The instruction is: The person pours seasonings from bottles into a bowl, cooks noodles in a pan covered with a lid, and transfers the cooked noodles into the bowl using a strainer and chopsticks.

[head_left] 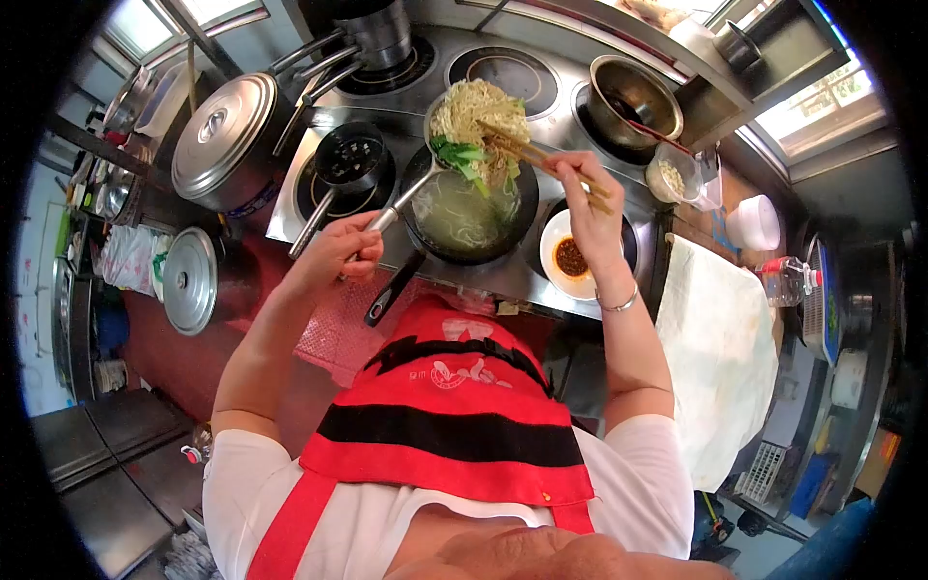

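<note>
My left hand [338, 249] is wrapped round the metal handle of a strainer [394, 209], whose head is mostly hidden under food. A heap of noodles [474, 113] and green leafy vegetables [462, 158] rests on it, above a dark pan [527, 205] of cloudy liquid. In my right hand [592, 201] are wooden chopsticks [532, 151], their tips in the noodles. Below that hand sits a white bowl [553, 232] with dark red sauce [570, 256] inside. The pan's black handle [391, 290] points toward my apron.
A small black saucepan [350, 159] stands left of the pan, beside a big lidded pot [224, 130]. At the back right is a metal pot [633, 82]. A plastic container [667, 174] and an oil bottle [785, 280] stand right of the stove.
</note>
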A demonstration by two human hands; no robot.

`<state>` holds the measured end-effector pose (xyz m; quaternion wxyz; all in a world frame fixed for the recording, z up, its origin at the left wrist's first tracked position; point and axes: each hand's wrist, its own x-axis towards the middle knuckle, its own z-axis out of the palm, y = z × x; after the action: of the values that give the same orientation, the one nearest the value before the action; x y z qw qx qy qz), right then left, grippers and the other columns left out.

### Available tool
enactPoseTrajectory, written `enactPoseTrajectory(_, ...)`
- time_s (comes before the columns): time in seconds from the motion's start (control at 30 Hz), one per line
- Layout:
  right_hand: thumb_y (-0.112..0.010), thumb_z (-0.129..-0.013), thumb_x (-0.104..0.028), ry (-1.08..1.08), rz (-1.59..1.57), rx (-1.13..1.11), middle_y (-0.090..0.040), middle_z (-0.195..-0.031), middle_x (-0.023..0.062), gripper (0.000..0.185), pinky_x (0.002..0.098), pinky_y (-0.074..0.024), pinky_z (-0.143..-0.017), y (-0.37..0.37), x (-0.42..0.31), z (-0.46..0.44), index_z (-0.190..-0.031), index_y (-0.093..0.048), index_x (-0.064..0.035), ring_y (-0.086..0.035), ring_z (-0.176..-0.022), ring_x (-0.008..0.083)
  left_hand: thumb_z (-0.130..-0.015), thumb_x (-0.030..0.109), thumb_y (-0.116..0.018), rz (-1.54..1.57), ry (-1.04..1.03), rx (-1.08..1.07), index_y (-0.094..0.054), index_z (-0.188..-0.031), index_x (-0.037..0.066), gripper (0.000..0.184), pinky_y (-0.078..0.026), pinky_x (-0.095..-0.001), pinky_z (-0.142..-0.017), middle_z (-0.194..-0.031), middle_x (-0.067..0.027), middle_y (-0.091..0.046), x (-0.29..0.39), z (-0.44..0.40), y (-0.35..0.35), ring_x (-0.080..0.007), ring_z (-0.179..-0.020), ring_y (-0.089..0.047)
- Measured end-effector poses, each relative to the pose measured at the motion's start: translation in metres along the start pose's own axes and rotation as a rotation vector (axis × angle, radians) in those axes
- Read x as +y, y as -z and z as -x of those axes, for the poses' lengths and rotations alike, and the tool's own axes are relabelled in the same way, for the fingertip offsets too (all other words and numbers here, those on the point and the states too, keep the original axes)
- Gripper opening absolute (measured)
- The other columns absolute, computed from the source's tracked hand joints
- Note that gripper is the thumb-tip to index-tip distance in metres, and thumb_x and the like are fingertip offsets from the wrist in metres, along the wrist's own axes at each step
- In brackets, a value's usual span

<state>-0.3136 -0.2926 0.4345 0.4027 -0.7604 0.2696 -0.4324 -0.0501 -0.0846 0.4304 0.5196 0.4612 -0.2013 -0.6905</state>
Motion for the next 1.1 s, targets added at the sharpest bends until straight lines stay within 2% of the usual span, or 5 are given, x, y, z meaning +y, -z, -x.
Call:
enactPoseTrajectory(0.17, -0.052, -0.095, -0.012, 0.06, -0.021, -0.027, -0.066, -0.094, 0.0078, 0.018, 0.0247, -0.046, -0.084, 0.015, -0.027, -0.014, -0.098, -0.061, 0.003, -0.061, -0.091, 0.0123, -0.096, 0.012, -0.043, -0.027, -0.038, 0.048, -0.041, -0.13, 0.003, 0.035, -0.031, -0.0176, -0.044, -0.066, 0.0045, -0.04, 0.031, 0.022, -0.024, -0.0002, -0.042, -0.031)
enactPoseTrajectory(0.2, -0.055, -0.092, -0.012, 0.127, -0.055, 0.036, -0.065, -0.083, 0.0065, 0.015, 0.0223, -0.0439, -0.071, 0.014, -0.032, -0.017, -0.092, -0.062, 0.0019, -0.057, -0.077, 0.0096, -0.096, 0.013, -0.042, -0.036, -0.052, 0.075, -0.041, -0.13, 0.003, 0.035, -0.035, -0.0174, -0.047, -0.066, 0.0049, -0.04, 0.036, 0.028, -0.031, 0.0007, -0.042, -0.032)
enactPoseTrajectory(0.3, -0.055, -0.093, -0.013, 0.124, -0.077, 0.033, -0.065, -0.084, 0.0058, 0.016, 0.0223, -0.044, -0.072, 0.018, -0.043, -0.022, -0.093, -0.062, 0.0015, -0.057, -0.077, 0.0094, -0.096, 0.013, -0.043, -0.03, -0.057, 0.04, -0.041, -0.129, 0.003, 0.035, -0.035, -0.0176, -0.047, -0.066, 0.0048, -0.041, 0.042, 0.033, -0.033, 0.0006, -0.042, -0.032)
enactPoseTrajectory(0.9, -0.052, -0.095, -0.014, 0.061, 0.01, -0.115, -0.064, -0.09, 0.0064, 0.018, 0.0237, -0.0453, -0.081, 0.01, -0.03, -0.017, -0.095, -0.06, 0.0027, -0.059, -0.087, 0.0105, -0.097, 0.012, -0.041, 0.026, 0.015, 0.012, -0.044, -0.124, 0.003, 0.028, -0.027, -0.0163, -0.045, -0.066, 0.0058, -0.038, 0.028, 0.031, -0.015, 0.0012, -0.043, -0.029)
enactPoseTrajectory(1.1, -0.058, -0.09, -0.012, 0.139, -0.004, -0.038, -0.066, -0.082, 0.0084, 0.013, 0.0248, -0.0463, -0.069, 0.008, -0.031, -0.02, -0.094, -0.062, -0.0002, -0.061, -0.075, 0.0135, -0.097, 0.012, -0.04, 0.019, -0.028, 0.035, -0.045, -0.123, 0.003, 0.028, -0.027, -0.0161, -0.044, -0.066, 0.0064, -0.038, 0.03, 0.035, -0.019, 0.0017, -0.043, -0.029)
